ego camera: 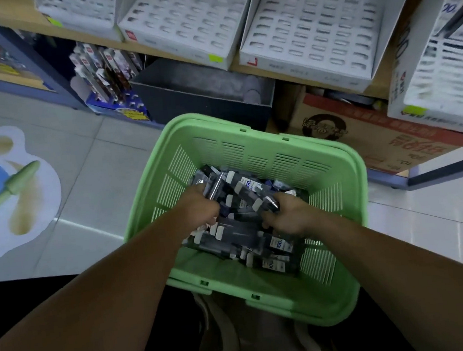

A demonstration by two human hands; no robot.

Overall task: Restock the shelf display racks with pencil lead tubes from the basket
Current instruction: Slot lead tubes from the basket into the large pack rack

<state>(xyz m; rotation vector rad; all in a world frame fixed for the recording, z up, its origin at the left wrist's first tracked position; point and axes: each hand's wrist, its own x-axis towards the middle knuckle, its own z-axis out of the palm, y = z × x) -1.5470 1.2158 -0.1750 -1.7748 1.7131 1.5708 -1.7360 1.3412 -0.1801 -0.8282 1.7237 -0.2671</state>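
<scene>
Green plastic forms the slatted basket (250, 134) at the centre of the frame, standing on the tiled floor (81, 168). A loose heap of pencil lead tubes (239, 233), dark with white caps and labels, lies in its bottom.

Both hands are down in the heap, a little apart. The left hand (202, 204) is curled round a small bundle of tubes that stick out above its knuckles. The right hand (287, 214) is closed on at least one tube, whose end shows by the thumb.

Across the top of the frame, white display racks (311, 36) with rows of slots sit tilted on the wooden shelf (381, 88). Below the shelf are a dark bin (202, 95) and, at right, a printed cardboard box (378, 140).
</scene>
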